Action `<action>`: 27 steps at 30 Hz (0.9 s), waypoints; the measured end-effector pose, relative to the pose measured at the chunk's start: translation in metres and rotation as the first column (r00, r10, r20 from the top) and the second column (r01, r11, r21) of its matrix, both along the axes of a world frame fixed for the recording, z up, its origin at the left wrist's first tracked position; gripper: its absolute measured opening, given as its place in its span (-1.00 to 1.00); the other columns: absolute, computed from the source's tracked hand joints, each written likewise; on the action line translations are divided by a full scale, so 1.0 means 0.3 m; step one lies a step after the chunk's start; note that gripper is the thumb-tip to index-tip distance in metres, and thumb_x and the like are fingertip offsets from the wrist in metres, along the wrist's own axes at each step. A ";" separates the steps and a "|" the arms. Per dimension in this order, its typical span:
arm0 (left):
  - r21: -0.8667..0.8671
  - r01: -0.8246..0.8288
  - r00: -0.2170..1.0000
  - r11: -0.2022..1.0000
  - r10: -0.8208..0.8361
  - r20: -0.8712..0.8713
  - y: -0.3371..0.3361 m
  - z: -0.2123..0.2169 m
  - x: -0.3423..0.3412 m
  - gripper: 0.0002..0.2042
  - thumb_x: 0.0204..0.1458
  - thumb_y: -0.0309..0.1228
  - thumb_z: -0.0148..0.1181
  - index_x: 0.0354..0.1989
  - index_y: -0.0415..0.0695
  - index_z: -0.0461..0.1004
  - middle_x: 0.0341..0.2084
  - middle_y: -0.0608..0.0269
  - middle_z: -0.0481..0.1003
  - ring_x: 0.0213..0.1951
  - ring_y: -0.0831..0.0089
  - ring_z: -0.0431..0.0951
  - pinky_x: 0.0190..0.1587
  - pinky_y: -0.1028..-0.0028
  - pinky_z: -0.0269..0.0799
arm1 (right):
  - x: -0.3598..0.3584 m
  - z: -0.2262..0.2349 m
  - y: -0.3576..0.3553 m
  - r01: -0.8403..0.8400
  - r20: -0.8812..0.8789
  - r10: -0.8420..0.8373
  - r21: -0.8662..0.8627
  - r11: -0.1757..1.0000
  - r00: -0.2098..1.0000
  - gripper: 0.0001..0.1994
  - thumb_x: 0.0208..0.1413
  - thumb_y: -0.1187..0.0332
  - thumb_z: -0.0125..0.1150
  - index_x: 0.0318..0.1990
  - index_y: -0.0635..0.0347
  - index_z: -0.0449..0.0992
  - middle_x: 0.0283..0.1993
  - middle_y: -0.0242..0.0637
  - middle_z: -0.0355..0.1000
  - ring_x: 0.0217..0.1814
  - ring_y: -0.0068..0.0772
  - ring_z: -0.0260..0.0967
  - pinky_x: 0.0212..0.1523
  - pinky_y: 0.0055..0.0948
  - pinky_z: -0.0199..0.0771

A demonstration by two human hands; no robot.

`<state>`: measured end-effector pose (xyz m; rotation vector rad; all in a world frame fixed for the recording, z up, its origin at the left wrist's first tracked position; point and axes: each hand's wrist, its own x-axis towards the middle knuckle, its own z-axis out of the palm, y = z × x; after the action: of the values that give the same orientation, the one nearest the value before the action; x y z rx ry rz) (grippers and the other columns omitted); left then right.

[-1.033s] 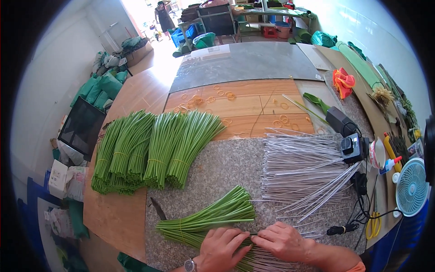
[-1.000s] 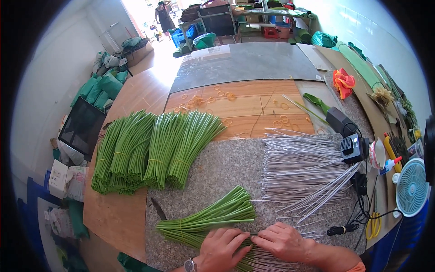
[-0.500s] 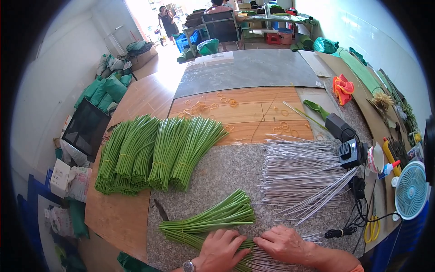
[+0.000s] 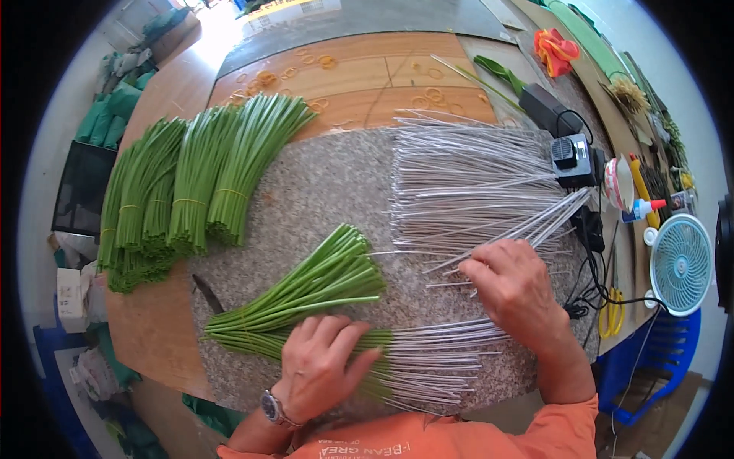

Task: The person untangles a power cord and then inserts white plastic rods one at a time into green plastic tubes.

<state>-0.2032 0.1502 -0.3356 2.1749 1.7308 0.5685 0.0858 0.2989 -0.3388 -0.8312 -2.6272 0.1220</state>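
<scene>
My left hand (image 4: 317, 363), with a watch (image 4: 274, 407) on the wrist, lies over a fanned bunch of green tubular stems (image 4: 313, 291). Its thumb stands apart from the fingers. White wires (image 4: 436, 359) run out of the ends of the lower stems toward the right; the upper stems show bare green ends. A thin band gathers the bunch at its left end. My right hand (image 4: 514, 287) is at the near edge of a pile of loose white wires (image 4: 474, 191). Its fingers are curled together at the wire ends, and what they hold is hidden.
Banded green bundles (image 4: 202, 176) stand at the left. Rubber bands (image 4: 264, 79) lie on the wooden boards. Along the right are a black device (image 4: 573, 157), a glue bottle (image 4: 642, 210), a small fan (image 4: 682, 264), yellow-handled scissors (image 4: 611, 314), cables and a blue chair (image 4: 654, 367).
My right hand has left the stem ends and moved up and right to the wire pile. My left hand stays over the bunch. The view has tilted down toward the table.
</scene>
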 end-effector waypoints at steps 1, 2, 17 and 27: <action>-0.011 0.010 1.000 1.000 -0.010 0.012 0.004 -0.001 -0.004 -0.66 0.09 -0.28 0.57 -0.01 -0.14 0.68 -0.16 0.13 0.63 -0.14 0.07 0.63 -0.07 0.15 0.57 | 0.005 -0.001 0.002 0.036 0.042 -0.037 0.014 0.999 0.998 -0.83 0.15 0.45 0.28 -0.10 0.16 0.64 -0.09 -0.34 0.53 0.02 -0.26 0.52 0.05 -0.22 0.48; -0.019 0.000 1.000 1.000 0.000 0.015 0.007 -0.003 -0.007 -0.66 0.10 -0.30 0.56 0.00 -0.15 0.68 -0.15 0.12 0.63 -0.14 0.07 0.64 -0.07 0.15 0.58 | 0.013 0.000 0.004 0.044 0.052 -0.045 0.006 0.999 0.998 -0.83 0.15 0.45 0.28 -0.10 0.16 0.64 -0.09 -0.34 0.53 0.02 -0.26 0.52 0.05 -0.22 0.48; 0.005 -0.070 0.993 0.998 0.070 0.098 0.011 -0.024 -0.031 -0.72 0.17 -0.56 0.45 0.05 -0.23 0.64 -0.17 0.05 0.65 -0.18 0.04 0.71 -0.14 0.20 0.63 | 0.096 0.012 0.049 0.096 0.292 -0.094 0.009 0.995 0.952 -0.90 0.17 0.44 0.26 -0.17 0.14 0.59 -0.08 -0.31 0.47 0.06 -0.24 0.49 0.08 -0.16 0.49; 0.054 -0.059 0.996 0.997 0.056 0.069 0.018 -0.041 -0.033 -0.68 0.12 -0.48 0.51 0.05 -0.20 0.66 -0.19 0.08 0.68 -0.18 0.05 0.71 -0.14 0.19 0.61 | 0.044 -0.051 0.108 0.138 -0.123 -0.114 0.214 0.967 0.986 -0.77 -0.03 0.52 0.43 -0.17 0.10 0.71 -0.12 -0.41 0.57 0.00 -0.29 0.58 -0.01 -0.23 0.47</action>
<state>-0.2131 0.1556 -0.3480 2.1233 1.7672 0.7042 0.0992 0.3313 -0.3542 -0.8833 -2.4216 -0.1540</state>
